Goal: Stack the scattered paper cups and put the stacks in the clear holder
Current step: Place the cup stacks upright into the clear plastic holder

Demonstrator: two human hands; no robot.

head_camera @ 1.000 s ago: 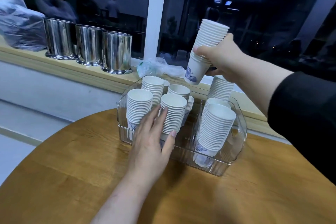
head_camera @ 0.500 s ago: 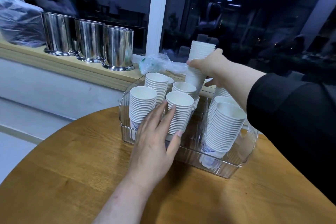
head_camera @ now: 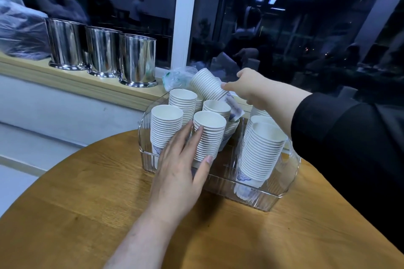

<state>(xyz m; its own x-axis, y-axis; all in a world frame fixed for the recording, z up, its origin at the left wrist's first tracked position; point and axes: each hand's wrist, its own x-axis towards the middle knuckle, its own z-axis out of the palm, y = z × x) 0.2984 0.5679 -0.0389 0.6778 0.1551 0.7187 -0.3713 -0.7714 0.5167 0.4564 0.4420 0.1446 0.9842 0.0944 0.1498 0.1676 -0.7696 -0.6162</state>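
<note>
Lowered and tipped leftward since the earlier frame, the cup stack [head_camera: 207, 85] now leans over the clear holder [head_camera: 258, 200] on the tabletop [head_camera: 65, 214], gripped by the right hand [head_camera: 251, 85]. Left hand [head_camera: 181, 170] rests flat-fingered against a near stack [head_camera: 208, 135]. Light, crushable paper: probably best held round the middle.

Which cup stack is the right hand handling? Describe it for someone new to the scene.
On the round wooden table stands a clear holder of cup stacks. At its far side, the right hand grips one stack. Unlike its upright neighbours, it tilts left.
</note>
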